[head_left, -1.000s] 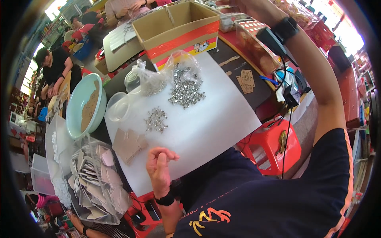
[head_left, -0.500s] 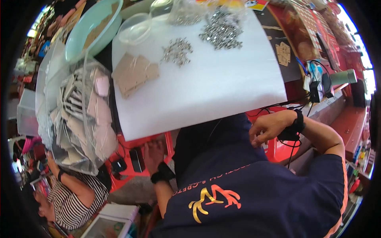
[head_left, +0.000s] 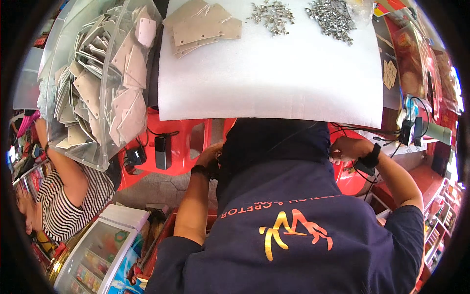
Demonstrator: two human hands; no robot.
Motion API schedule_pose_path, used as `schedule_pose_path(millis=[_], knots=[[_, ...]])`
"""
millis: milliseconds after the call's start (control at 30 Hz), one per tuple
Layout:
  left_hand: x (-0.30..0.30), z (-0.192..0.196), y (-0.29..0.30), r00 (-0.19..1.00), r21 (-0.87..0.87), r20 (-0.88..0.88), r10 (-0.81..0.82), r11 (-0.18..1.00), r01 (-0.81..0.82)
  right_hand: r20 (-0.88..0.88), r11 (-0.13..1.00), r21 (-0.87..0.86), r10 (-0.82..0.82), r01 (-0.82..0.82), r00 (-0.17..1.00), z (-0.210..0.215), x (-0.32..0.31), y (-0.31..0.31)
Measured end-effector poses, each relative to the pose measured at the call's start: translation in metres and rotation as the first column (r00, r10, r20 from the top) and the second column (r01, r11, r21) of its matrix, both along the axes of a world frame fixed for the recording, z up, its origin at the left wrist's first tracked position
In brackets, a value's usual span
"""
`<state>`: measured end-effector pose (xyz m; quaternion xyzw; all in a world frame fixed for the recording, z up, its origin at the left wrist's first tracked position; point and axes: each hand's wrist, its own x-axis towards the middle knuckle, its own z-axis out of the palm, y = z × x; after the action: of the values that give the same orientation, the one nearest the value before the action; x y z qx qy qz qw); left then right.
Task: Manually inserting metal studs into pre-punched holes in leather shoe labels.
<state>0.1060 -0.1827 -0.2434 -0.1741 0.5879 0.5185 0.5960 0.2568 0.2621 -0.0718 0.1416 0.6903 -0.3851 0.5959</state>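
Note:
My left hand (head_left: 211,155) is low at the left side of my navy shirt (head_left: 274,186), its fingers mostly hidden against the dark cloth. My right hand (head_left: 349,148) rests by the other side of my waist, fingers curled in toward the cloth; whatever is in them is too small or hidden to make out. Both wrists wear black bands. Beyond my lap lies a white foam sheet (head_left: 269,83). On it are a stack of beige cards with punched holes (head_left: 205,27), a small heap of shiny silver pieces (head_left: 274,17) and a larger silver heap (head_left: 333,22).
A clear plastic bin (head_left: 104,93) full of beige cards stands left of the sheet. Red stools (head_left: 183,142) are under the table edge; one holds a black device (head_left: 161,153). Black cables (head_left: 364,130) run at right. A person in stripes (head_left: 73,201) sits at left.
The view has tilted down and back, so the table items sit higher in the picture. Both hands have drawn in to my waist; the left has left the red stool's edge.

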Motion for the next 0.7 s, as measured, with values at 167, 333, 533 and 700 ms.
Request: schedule_pose_path(millis=[167, 333, 533, 700], knots=[[-0.007, -0.038, -0.016, 0.996, -0.052, 0.065, -0.055, 0.997, 0.058, -0.149, 0.958, 0.036, 0.288, -0.286, 0.946, -0.085, 0.066, 0.011], [-0.021, -0.059, -0.017, 0.913, -0.086, -0.099, -0.396, 0.917, 0.389, -0.185, 0.925, -0.006, 0.373, -0.380, 0.909, -0.189, 0.128, 0.023], [-0.040, -0.081, 0.010, 0.844, -0.033, -0.157, -0.512, 0.857, 0.514, 0.096, 0.569, -0.292, -0.782, 0.769, 0.615, -0.301, 0.232, 0.032], [-0.034, -0.055, -0.016, 0.297, -0.202, -0.658, -0.692, 0.542, 0.816, 0.211, 0.970, 0.091, -0.240, 0.225, 0.948, -0.278, 0.146, 0.007]])
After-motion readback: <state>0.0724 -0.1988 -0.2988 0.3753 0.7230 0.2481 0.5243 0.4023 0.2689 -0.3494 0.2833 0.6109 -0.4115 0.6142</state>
